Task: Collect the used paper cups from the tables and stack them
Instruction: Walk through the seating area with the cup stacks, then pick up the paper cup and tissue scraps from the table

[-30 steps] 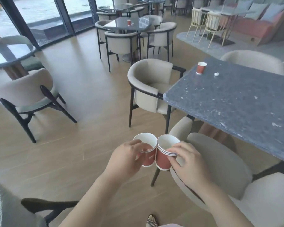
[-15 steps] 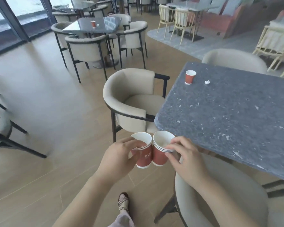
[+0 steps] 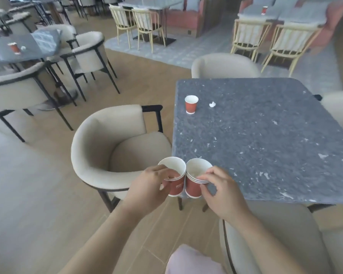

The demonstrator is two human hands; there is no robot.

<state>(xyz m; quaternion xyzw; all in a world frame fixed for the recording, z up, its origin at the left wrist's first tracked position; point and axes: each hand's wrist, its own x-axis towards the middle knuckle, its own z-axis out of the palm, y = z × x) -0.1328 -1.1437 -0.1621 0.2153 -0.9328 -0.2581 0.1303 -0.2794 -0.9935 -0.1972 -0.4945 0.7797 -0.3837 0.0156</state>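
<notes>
Left hand (image 3: 147, 186) grips cup stack (image 3: 174, 177), right hand (image 3: 220, 191) pinches second stack (image 3: 195, 179), side by side off table's (image 3: 265, 135) near-left corner, likely for merging; lone cup (image 3: 191, 104) near far-left corner.

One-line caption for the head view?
Both hands hold red paper cups side by side beside a grey table bearing another cup.

A dark speckled stone tabletop (image 3: 265, 147) carries one upright red paper cup (image 3: 191, 104) near its far left corner, with a small crumpled white scrap (image 3: 212, 104) just beside it.
</notes>
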